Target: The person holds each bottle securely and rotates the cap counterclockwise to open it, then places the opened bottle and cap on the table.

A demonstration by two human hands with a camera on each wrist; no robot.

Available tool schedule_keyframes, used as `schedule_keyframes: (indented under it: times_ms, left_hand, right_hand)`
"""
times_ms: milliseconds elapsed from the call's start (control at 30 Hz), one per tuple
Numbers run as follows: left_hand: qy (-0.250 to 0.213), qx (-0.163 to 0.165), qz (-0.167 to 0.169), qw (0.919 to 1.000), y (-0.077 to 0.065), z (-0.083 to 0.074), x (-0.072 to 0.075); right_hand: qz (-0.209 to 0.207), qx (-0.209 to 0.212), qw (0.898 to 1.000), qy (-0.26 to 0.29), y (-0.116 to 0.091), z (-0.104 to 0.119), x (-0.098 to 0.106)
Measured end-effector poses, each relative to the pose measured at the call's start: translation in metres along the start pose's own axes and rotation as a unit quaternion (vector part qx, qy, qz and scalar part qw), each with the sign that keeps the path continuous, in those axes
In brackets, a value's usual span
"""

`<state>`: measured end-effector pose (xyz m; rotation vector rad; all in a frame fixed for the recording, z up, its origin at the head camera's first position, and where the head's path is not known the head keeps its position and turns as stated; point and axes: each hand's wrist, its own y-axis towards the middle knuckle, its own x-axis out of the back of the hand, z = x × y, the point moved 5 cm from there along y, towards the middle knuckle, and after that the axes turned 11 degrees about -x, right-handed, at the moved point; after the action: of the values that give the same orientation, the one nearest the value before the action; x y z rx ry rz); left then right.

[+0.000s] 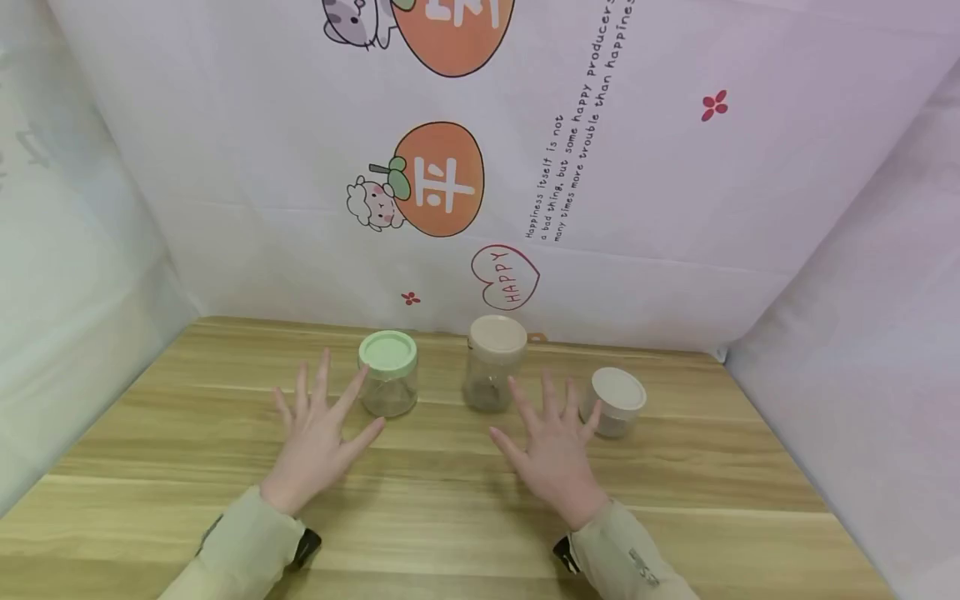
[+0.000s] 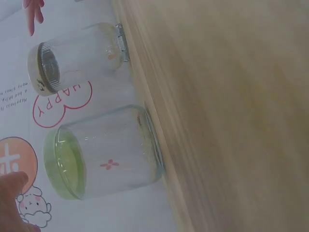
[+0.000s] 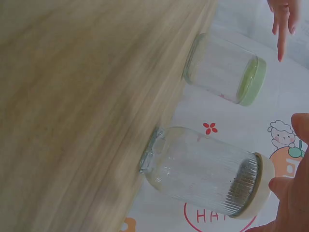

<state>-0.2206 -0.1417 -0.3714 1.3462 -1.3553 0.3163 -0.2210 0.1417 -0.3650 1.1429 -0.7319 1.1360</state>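
Three clear jars with lids stand upright in a row on the wooden table. The one with a green lid [image 1: 387, 353] is on the left, a taller jar with a beige lid [image 1: 497, 335] is in the middle, and a short jar with a white lid [image 1: 618, 390] is on the right. My left hand [image 1: 315, 442] is spread with straight fingers in front of the green-lidded jar [image 2: 111, 154]. Fingers spread too, my right hand [image 1: 555, 450] hovers between the beige-lidded jar [image 3: 207, 171] and the white-lidded one, partly covering the latter. Neither hand holds anything.
Behind the jars rises a white printed cloth [image 1: 637, 192] with orange fruit drawings and lettering. White cloth also hangs at the left [image 1: 82, 250] and right sides. The wooden table [image 1: 435, 525] stretches from the cloth toward me.
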Motion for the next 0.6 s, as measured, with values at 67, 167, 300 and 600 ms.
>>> schedule_keyframes:
  times_ms: [67,167,300,600]
  left_hand:
    - [-0.015,0.005,0.003,0.9999,0.004,0.002,-0.003]
    - [-0.043,0.009,0.006,0.9990,0.010,0.005,-0.007]
    - [-0.078,0.005,0.010,0.9969,0.019,0.010,-0.015]
    - [-0.159,0.034,0.031,0.9862,0.029,0.019,-0.032]
  right_hand:
    - [0.003,-0.002,1.000,-0.002,0.000,0.000,-0.003]
    - [0.008,-0.004,1.000,-0.003,0.001,0.002,-0.005]
    - [0.013,-0.005,1.000,-0.005,0.003,0.005,-0.008]
    - [0.008,0.001,1.000,0.005,0.002,0.013,-0.013]
